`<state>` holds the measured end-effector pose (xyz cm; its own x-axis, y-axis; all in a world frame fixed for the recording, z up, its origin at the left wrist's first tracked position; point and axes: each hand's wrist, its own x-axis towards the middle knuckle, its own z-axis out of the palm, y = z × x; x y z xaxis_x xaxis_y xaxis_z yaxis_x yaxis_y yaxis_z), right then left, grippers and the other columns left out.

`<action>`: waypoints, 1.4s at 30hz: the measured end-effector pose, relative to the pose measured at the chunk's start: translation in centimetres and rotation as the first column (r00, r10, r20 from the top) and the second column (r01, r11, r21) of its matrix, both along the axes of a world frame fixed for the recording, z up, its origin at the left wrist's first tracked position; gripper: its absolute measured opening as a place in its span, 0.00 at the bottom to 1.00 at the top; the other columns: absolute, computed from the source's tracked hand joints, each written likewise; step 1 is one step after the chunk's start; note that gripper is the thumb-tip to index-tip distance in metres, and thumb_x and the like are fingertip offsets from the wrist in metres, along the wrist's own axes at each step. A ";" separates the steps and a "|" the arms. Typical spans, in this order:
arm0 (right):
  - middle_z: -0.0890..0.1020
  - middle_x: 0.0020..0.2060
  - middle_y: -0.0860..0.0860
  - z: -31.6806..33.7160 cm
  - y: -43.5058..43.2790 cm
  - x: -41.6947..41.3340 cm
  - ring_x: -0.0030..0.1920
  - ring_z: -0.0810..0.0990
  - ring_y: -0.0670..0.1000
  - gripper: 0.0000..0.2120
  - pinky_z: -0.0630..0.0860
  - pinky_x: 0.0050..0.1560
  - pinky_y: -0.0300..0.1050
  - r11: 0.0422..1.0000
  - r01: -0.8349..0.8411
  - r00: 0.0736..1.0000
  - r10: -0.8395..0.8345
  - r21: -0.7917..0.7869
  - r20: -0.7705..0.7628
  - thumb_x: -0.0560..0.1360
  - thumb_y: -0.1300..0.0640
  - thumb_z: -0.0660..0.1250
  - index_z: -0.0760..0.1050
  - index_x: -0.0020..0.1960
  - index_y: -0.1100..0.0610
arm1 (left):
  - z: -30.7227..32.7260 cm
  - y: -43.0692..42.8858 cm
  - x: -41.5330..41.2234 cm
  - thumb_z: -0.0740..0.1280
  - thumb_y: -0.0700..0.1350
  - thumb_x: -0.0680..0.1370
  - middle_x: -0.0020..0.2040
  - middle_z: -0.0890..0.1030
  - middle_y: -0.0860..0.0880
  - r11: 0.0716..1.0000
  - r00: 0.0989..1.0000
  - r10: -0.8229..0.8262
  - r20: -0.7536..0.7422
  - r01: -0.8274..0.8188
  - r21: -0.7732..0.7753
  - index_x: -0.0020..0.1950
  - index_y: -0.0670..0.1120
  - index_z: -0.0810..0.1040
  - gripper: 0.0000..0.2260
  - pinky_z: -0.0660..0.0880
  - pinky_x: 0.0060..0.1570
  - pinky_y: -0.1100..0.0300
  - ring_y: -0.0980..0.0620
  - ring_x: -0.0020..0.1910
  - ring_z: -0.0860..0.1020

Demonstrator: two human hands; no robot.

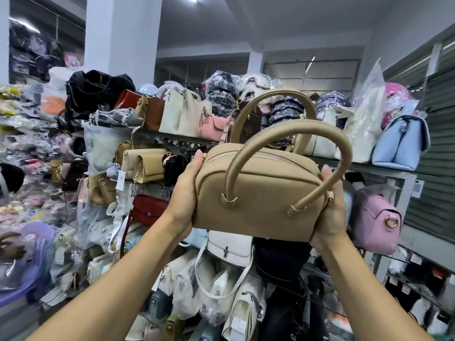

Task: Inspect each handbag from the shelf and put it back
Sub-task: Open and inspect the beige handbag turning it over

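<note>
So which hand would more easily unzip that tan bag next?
Probably the left hand: its fingertips rest beside the zip's end on the tan handbag. The right hand cups the far end, behind a handle.

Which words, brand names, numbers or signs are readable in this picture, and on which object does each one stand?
No text can be read for certain.
White paper tag hanging beside the beige flap bags: print too small.
White tag on a cream bag at the bottom: print blurred.
Label on the shelf post at right: a code pattern, unreadable.
Tan handbag held between left hand and right hand: no lettering visible.
</note>
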<state>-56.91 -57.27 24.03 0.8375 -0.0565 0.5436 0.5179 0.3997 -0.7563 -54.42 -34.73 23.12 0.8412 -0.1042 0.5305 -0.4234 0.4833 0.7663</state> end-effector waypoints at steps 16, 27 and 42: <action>0.78 0.44 0.65 1.0 4.8 -2.8 0.45 0.74 0.58 0.29 0.69 0.47 0.55 0.952 0.255 0.967 -0.251 -0.168 0.045 0.69 0.38 0.71 0.83 0.52 0.63 | -2.5 1.4 2.6 0.49 0.58 0.85 0.37 0.87 0.51 0.962 0.961 -0.003 -0.278 -0.073 -0.262 0.51 0.49 0.79 0.21 0.79 0.33 0.59 0.53 0.38 0.85; 0.87 0.54 0.46 1.6 3.7 -3.3 0.60 0.84 0.50 0.17 0.74 0.70 0.60 0.876 0.226 0.972 -0.230 -0.427 0.043 0.80 0.36 0.61 0.86 0.54 0.42 | -1.5 0.9 2.8 0.55 0.60 0.83 0.38 0.87 0.46 0.975 0.930 -0.143 -0.339 0.073 -0.210 0.36 0.47 0.88 0.30 0.81 0.29 0.57 0.48 0.36 0.86; 0.88 0.50 0.47 1.0 3.6 -2.7 0.54 0.85 0.51 0.46 0.78 0.64 0.61 0.803 0.348 0.925 -0.379 -0.483 0.036 0.57 0.16 0.67 0.83 0.56 0.54 | -1.9 1.1 2.9 0.61 0.51 0.76 0.36 0.86 0.43 0.966 0.825 -0.247 -0.508 0.248 -0.067 0.35 0.40 0.87 0.20 0.82 0.29 0.54 0.46 0.32 0.85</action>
<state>-59.65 -53.62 25.01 0.8386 -0.1137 0.5327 0.5011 -0.2224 -0.8363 -51.51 -33.65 21.21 0.9377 -0.3457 0.0348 0.1597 0.5178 0.8405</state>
